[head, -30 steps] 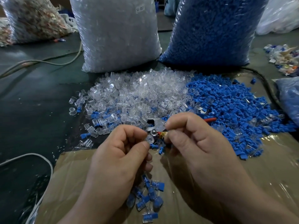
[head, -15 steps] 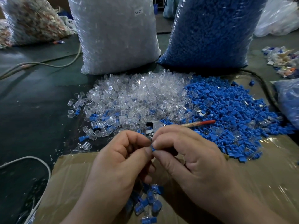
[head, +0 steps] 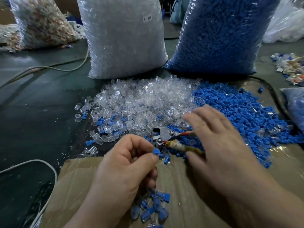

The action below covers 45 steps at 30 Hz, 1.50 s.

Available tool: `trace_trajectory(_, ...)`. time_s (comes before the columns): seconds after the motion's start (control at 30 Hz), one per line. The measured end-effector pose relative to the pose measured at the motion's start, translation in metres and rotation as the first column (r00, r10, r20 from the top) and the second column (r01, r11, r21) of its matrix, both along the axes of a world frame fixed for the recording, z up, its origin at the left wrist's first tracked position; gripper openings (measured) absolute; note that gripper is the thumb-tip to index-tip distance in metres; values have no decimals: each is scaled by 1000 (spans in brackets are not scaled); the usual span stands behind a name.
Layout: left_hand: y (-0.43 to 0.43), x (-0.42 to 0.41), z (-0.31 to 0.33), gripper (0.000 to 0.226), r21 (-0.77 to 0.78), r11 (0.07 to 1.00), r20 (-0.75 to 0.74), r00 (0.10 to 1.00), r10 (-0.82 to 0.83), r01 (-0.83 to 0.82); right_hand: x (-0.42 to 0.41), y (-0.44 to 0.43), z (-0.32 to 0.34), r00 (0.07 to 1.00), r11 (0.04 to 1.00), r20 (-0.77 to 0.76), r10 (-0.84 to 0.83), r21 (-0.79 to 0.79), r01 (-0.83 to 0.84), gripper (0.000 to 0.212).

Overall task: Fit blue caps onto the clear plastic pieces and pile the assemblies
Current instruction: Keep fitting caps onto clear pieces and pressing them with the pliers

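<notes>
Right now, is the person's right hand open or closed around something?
Open: the right hand hovers, fingers spread straight above the loose blue caps, gripping nothing visible, though blurred. The left hand pinches a blue cap.

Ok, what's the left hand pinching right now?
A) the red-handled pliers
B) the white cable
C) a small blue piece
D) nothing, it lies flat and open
C: the left hand pinches a small blue piece between thumb and forefinger, while the pliers lie on the loose parts just beyond it, outside its grip.
</notes>
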<state>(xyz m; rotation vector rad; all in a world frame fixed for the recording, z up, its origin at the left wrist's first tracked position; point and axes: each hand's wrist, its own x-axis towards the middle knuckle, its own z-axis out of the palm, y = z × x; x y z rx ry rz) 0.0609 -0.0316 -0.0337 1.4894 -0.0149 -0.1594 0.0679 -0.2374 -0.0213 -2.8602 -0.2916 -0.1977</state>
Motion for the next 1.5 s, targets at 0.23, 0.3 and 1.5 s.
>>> trace_trajectory(0.23, 0, 0, -2, 29, 33, 999, 1, 999, -37, 37, 7, -19, 2, 980, 966, -190, -58, -259, 7, 75)
trace_trajectory(0.3, 2, 0, -2, 28, 36, 999, 0, 999, -37, 37, 9, -20, 4, 980, 968, -197, -33, -249, -18, 75)
trace_trajectory(1.5, 16, 5, -6, 16, 34, 997, 222, 973, 62, -72, -14, -5, 19, 984, 984, -18, 176, -21, -176, 60)
